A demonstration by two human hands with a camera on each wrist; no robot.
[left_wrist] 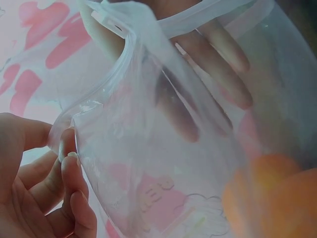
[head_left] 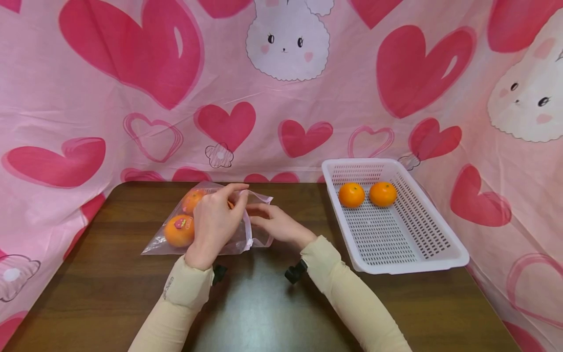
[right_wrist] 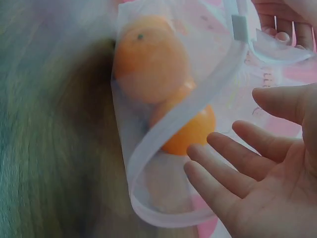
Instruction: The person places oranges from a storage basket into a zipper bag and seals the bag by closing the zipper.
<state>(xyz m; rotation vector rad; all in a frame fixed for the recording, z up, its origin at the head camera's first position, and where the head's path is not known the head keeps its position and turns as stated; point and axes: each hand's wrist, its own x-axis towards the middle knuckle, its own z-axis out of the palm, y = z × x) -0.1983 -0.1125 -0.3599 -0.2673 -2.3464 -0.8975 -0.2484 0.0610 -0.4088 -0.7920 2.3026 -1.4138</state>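
Clear zip bag [head_left: 235,243] is lying on the table [head_left: 110,293], left of the white basket [head_left: 391,234], its mouth facing right, and the left hand [head_left: 214,220] is anchoring it, that grip pinching the film at the mouth's edge! The right hand [head_left: 281,226] is showing a released grip, fingers stretching out at the opening; how far in they're reaching, we can't tell. 2 bagged oranges [head_left: 179,231] are plainly showing through the film, while 2 loose oranges [head_left: 351,195] are sitting in the basket. Spreading the mouth is looking like the step in hand, and doing it well is probably depending on the left pinch staying firm while the right fingers are easing the white zip band [right_wrist: 178,116] gently outward. Tugging hard would be risking a slipping edge or rolling fruit.
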